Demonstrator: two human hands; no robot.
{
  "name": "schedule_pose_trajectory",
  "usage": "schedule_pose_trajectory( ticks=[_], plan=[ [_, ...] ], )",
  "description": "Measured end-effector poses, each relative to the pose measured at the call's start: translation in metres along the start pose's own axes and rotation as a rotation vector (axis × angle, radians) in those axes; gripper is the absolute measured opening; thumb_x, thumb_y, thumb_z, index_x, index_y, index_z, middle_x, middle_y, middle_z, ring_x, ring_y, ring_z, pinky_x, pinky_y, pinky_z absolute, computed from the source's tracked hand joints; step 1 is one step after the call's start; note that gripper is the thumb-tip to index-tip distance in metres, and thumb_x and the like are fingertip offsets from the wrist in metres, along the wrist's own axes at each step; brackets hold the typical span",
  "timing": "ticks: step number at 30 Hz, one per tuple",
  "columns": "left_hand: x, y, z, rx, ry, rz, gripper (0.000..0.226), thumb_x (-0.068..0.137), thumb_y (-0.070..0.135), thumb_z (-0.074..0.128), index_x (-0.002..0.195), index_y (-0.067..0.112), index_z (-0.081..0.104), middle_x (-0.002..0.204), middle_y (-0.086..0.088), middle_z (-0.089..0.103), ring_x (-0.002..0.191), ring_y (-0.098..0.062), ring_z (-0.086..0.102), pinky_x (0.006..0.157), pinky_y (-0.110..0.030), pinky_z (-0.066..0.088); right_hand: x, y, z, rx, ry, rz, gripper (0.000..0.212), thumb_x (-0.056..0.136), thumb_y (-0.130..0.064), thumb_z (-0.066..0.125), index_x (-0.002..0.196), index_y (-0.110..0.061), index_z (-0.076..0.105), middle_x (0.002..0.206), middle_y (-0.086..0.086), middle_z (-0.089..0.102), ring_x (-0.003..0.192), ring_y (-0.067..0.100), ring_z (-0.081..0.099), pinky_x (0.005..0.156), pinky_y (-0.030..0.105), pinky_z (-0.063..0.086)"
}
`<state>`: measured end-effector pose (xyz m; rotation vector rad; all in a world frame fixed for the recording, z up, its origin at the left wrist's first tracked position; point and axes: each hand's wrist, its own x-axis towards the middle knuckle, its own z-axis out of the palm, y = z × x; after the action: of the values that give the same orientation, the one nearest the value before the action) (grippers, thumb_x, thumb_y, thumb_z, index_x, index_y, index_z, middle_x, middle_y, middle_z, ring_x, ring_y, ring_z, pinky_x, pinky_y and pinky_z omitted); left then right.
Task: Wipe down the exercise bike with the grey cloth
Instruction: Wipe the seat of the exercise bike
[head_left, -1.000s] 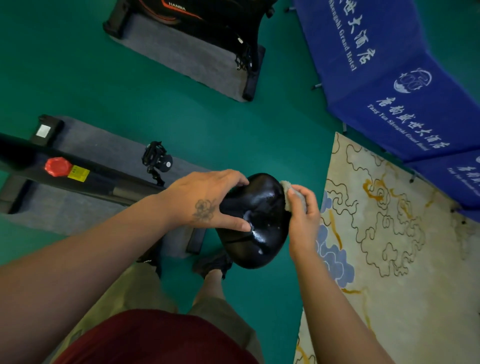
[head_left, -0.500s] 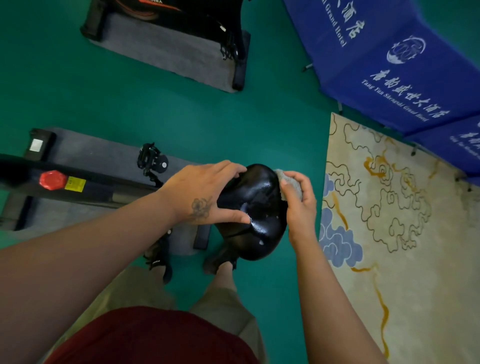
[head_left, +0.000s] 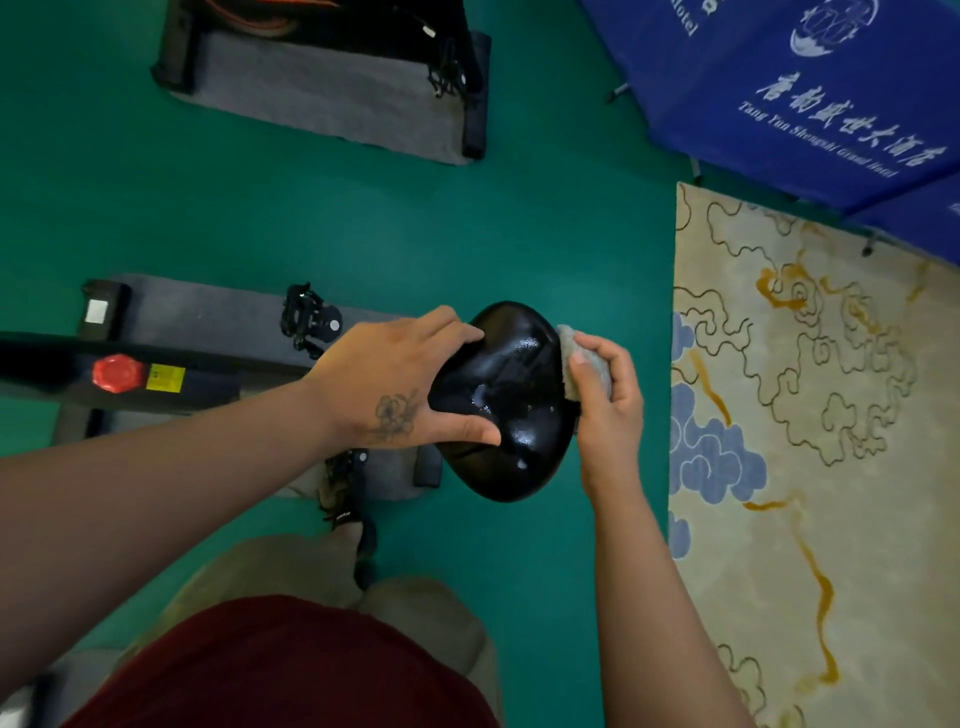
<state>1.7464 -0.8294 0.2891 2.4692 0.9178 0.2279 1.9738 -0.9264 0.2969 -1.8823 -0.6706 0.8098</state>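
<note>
Little has shifted since the earlier frame: the cloth (head_left: 587, 364) is kept bunched against the right edge of the saddle (head_left: 511, 410), only a touch further along the rim. It is pinched in the right hand (head_left: 608, 400), fingers curled round it, while the left hand (head_left: 395, 387) is spread over the saddle's left side, fingers flat on top and thumb pressed to the near edge, so the seat is steadied between the two hands. Wet patches can be seen glinting on the black surface, so the top looks only partly wiped. Trouble could come here: the bracing thumb could slide on that slick gloss and the seat could swivel under a hard push. With the cloth wadded so small, streaks may be left behind. The frame (head_left: 171, 374) by the red knob (head_left: 118, 373) is yet to be reached.
</note>
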Motion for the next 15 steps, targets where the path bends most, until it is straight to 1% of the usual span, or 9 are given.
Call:
schedule_pose_trajectory(
  ticks=[3, 4, 6, 9, 11, 12, 15],
  plan=[
    [0.005, 0.003, 0.0, 0.054, 0.004, 0.022, 0.114, 0.079, 0.105, 0.027, 0.146, 0.016, 0.051, 0.126, 0.002, 0.055, 0.098, -0.026, 0.068, 0.069, -0.04, 0.054, 0.011, 0.0, 0.004, 0.01, -0.02, -0.011, 0.01, 0.101, -0.019, 0.067, 0.107, -0.026, 0.072, 0.113, -0.01, 0.075, 0.107, 0.011, 0.068, 0.106, 0.05, 0.052],
    [0.006, 0.003, 0.001, 0.063, 0.014, 0.021, 0.112, 0.08, 0.104, 0.026, 0.145, 0.016, 0.052, 0.124, 0.0, 0.055, 0.095, -0.027, 0.068, 0.067, -0.04, 0.053, 0.013, 0.0, 0.004, 0.024, -0.025, -0.012, 0.01, 0.1, -0.02, 0.067, 0.106, -0.026, 0.072, 0.111, -0.011, 0.074, 0.105, 0.011, 0.067, 0.105, 0.049, 0.053],
    [0.007, 0.001, 0.002, 0.09, 0.021, 0.018, 0.108, 0.083, 0.102, 0.026, 0.144, 0.017, 0.053, 0.123, -0.001, 0.056, 0.09, -0.028, 0.069, 0.064, -0.039, 0.052, 0.013, 0.004, 0.002, 0.04, -0.028, -0.029, 0.011, 0.1, -0.021, 0.068, 0.111, -0.022, 0.071, 0.112, -0.01, 0.073, 0.106, 0.01, 0.067, 0.104, 0.046, 0.054],
    [0.008, 0.001, 0.004, 0.141, 0.017, 0.009, 0.1, 0.086, 0.099, 0.028, 0.144, 0.021, 0.053, 0.124, 0.0, 0.057, 0.091, -0.028, 0.07, 0.062, -0.039, 0.053, 0.006, 0.01, -0.006, 0.024, -0.004, -0.072, 0.016, 0.1, -0.018, 0.069, 0.115, -0.019, 0.068, 0.113, -0.013, 0.07, 0.107, 0.004, 0.065, 0.103, 0.035, 0.053],
    [0.007, 0.003, 0.006, 0.161, 0.026, 0.006, 0.097, 0.087, 0.096, 0.03, 0.143, 0.021, 0.054, 0.124, 0.0, 0.058, 0.092, -0.028, 0.07, 0.062, -0.038, 0.051, -0.005, 0.015, -0.013, 0.029, 0.034, -0.092, 0.019, 0.098, -0.014, 0.07, 0.117, -0.019, 0.067, 0.112, -0.017, 0.068, 0.105, -0.001, 0.063, 0.101, 0.027, 0.051],
    [0.006, 0.004, 0.006, 0.168, 0.034, 0.013, 0.096, 0.088, 0.095, 0.031, 0.143, 0.02, 0.055, 0.124, 0.0, 0.059, 0.091, -0.028, 0.07, 0.061, -0.038, 0.05, -0.011, 0.019, -0.016, 0.04, 0.054, -0.097, 0.021, 0.097, -0.013, 0.071, 0.117, -0.019, 0.067, 0.112, -0.017, 0.067, 0.105, -0.002, 0.063, 0.1, 0.026, 0.051],
    [0.006, 0.001, 0.007, 0.182, 0.035, 0.029, 0.097, 0.088, 0.095, 0.03, 0.144, 0.02, 0.055, 0.126, 0.001, 0.058, 0.092, -0.027, 0.07, 0.061, -0.039, 0.053, -0.032, 0.031, -0.021, 0.082, 0.097, -0.118, 0.02, 0.095, -0.012, 0.073, 0.109, -0.026, 0.067, 0.108, -0.015, 0.068, 0.102, 0.002, 0.064, 0.098, 0.032, 0.053]
  ],
)
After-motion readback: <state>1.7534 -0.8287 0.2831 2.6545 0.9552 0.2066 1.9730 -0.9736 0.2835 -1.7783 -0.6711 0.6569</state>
